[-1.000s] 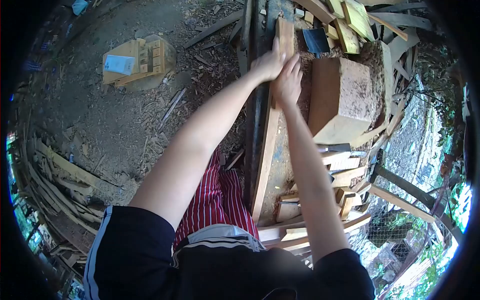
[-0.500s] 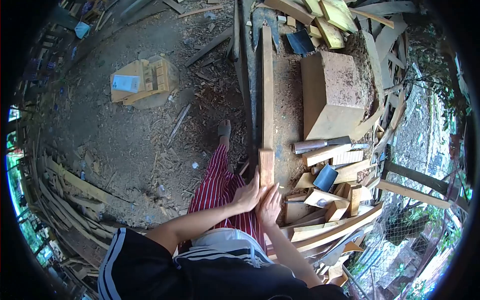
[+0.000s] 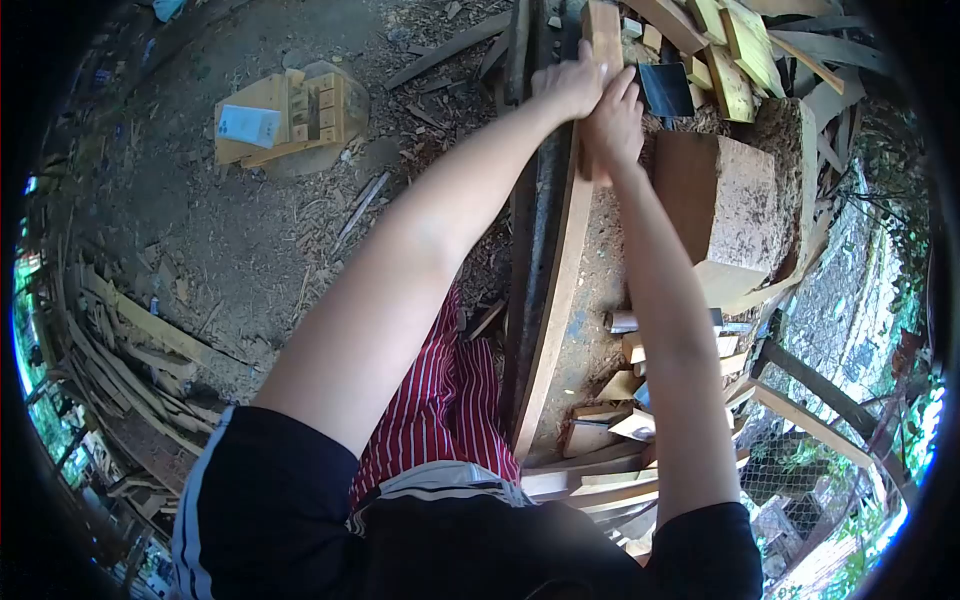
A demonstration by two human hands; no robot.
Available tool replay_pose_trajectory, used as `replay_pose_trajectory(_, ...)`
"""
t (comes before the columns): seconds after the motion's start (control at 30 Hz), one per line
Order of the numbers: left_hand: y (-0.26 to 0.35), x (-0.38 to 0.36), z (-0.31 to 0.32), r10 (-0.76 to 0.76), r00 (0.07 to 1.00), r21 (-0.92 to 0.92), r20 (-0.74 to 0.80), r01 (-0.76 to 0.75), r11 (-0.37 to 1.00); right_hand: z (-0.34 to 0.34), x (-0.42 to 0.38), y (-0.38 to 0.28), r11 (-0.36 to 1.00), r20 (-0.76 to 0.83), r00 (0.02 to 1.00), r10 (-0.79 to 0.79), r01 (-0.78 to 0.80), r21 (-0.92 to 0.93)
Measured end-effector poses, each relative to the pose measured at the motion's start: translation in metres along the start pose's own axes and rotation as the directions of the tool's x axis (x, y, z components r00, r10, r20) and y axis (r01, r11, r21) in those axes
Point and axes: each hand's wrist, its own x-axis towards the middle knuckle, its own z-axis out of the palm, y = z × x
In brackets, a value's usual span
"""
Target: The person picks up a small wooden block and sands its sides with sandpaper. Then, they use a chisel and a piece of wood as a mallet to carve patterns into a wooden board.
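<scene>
Both my arms reach forward along a long wooden strip (image 3: 560, 310) that lies lengthwise on the workbench (image 3: 597, 290). Near its far end sits a wooden block (image 3: 604, 38). My left hand (image 3: 572, 86) is closed on the block from the left, fingers partly hidden. My right hand (image 3: 613, 125) grips the same block from the right, just behind and touching the left hand. The part of the strip beneath the block and hands is hidden.
A large timber block (image 3: 705, 200) stands right of the strip. Beyond it lie a dark metal piece (image 3: 665, 90) and stacked offcuts (image 3: 750, 50). A chisel handle (image 3: 622, 321) and more scraps lie nearer. On the ground at left is a small wooden item (image 3: 290, 125).
Both hands have travelled forward along the strip with the block, from near my body to the far end. My arms are now stretched out, and the view has shifted.
</scene>
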Motion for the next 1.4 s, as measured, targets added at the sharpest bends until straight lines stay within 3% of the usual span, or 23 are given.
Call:
replay_pose_trajectory(0.1,0.001,0.023,0.001,-0.03,0.999,0.014,0.011,0.03,0.999,0.009,0.017,0.009,0.999,-0.051,0.998,-0.027,0.028,0.028)
replay_pose_trajectory(0.17,0.004,0.007,0.009,-0.083,0.996,-0.068,0.045,0.086,0.994,0.01,0.003,0.013,0.999,-0.039,0.998,-0.052,0.052,-0.016)
replay_pose_trajectory(0.27,-0.001,-0.058,0.017,-0.075,0.994,-0.144,0.073,0.085,0.986,-0.007,-0.053,0.002,1.0,0.002,1.0,-0.009,0.009,0.017)
replay_pose_trajectory(0.37,-0.004,-0.153,0.031,-0.047,0.991,-0.065,0.125,0.055,0.996,-0.021,-0.148,0.0,0.998,0.095,0.994,0.059,-0.061,0.018)
replay_pose_trajectory(0.4,-0.008,-0.187,0.043,-0.033,0.988,-0.022,0.148,0.036,0.999,-0.02,-0.186,0.004,0.999,0.106,0.993,0.049,-0.048,-0.017)
replay_pose_trajectory(0.43,-0.011,-0.223,0.051,-0.032,0.98,-0.005,0.196,0.033,0.999,-0.009,-0.226,0.015,0.95,0.016,0.992,-0.129,0.128,-0.283)
replay_pose_trajectory(0.57,-0.014,-0.358,0.068,-0.047,0.932,-0.095,0.36,0.086,0.992,-0.029,-0.362,0.018,0.995,0.102,0.992,0.077,-0.083,0.058)
replay_pose_trajectory(0.6,-0.035,-0.387,0.096,0.047,0.97,-0.181,0.237,-0.003,0.983,-0.034,-0.388,0.021,0.982,0.182,0.979,0.095,-0.123,0.146)
replay_pose_trajectory(0.63,-0.055,-0.407,0.123,0.132,0.986,-0.258,0.103,-0.102,0.961,-0.035,-0.411,0.027,0.968,0.164,0.982,0.095,-0.13,0.213)
replay_pose_trajectory(0.67,-0.051,-0.418,0.121,0.028,0.988,-0.284,0.154,0.017,0.959,-0.039,-0.431,0.029,0.948,0.138,0.984,0.113,-0.148,0.283)
replay_pose_trajectory(0.7,-0.046,-0.424,0.119,-0.08,0.975,-0.305,0.207,0.142,0.942,-0.048,-0.447,0.028,0.926,0.198,0.965,0.17,-0.225,0.302)
replay_pose_trajectory(0.77,-0.045,-0.424,0.129,-0.099,0.987,-0.341,0.124,0.136,0.93,-0.064,-0.475,0.023,0.892,0.182,0.946,0.27,-0.316,0.324)
replay_pose_trajectory(0.87,-0.027,-0.41,0.132,-0.266,0.955,-0.037,0.134,0.273,0.961,-0.078,-0.496,0.016,0.872,0.041,0.932,0.361,-0.353,0.338)
replay_pose_trajectory(0.9,-0.022,-0.406,0.13,-0.25,0.96,-0.04,0.127,0.257,0.966,-0.083,-0.496,0.014,0.873,0.022,0.931,0.364,-0.349,0.342)
replay_pose_trajectory(0.97,-0.009,-0.4,0.127,-0.16,0.981,0.18,0.112,0.138,0.974,-0.095,-0.5,0.01,0.841,-0.009,0.907,0.421,-0.387,0.378)
replay_pose_trajectory(1.03,0.005,-0.404,0.126,-0.195,0.979,0.136,0.055,0.186,0.973,-0.103,-0.5,0.009,0.828,-0.022,0.899,0.437,-0.392,0.402)
replay_pose_trajectory(1.1,0.012,-0.41,0.127,-0.346,0.935,0.076,0.075,0.34,0.937,-0.101,-0.502,0.014,0.792,-0.005,0.887,0.462,-0.41,0.452)
replay_pose_trajectory(1.13,0.012,-0.417,0.128,-0.375,0.923,0.05,0.091,0.372,0.927,-0.098,-0.502,0.017,0.814,-0.077,0.892,0.446,-0.368,0.449)
replay_pose_trajectory(1.2,0.011,-0.438,0.125,-0.459,0.837,0.038,0.298,0.47,0.882,-0.099,-0.502,0.02,0.836,-0.1,0.896,0.433,-0.358,0.415)
replay_pose_trajectory(1.3,-0.021,-0.458,0.157,-0.356,0.797,-0.045,0.489,0.43,0.902,-0.103,-0.501,0.023,0.834,-0.1,0.895,0.434,-0.357,0.421)
replay_pose_trajectory(1.37,-0.027,-0.462,0.154,-0.199,0.908,-0.33,0.369,0.328,0.885,-0.108,-0.503,0.023,0.826,-0.125,0.892,0.434,-0.338,0.452)
replay_pose_trajectory(1.4,-0.029,-0.453,0.149,-0.166,0.917,-0.372,0.364,0.306,0.876,-0.106,-0.504,0.025,0.843,-0.149,0.895,0.42,-0.324,0.43)
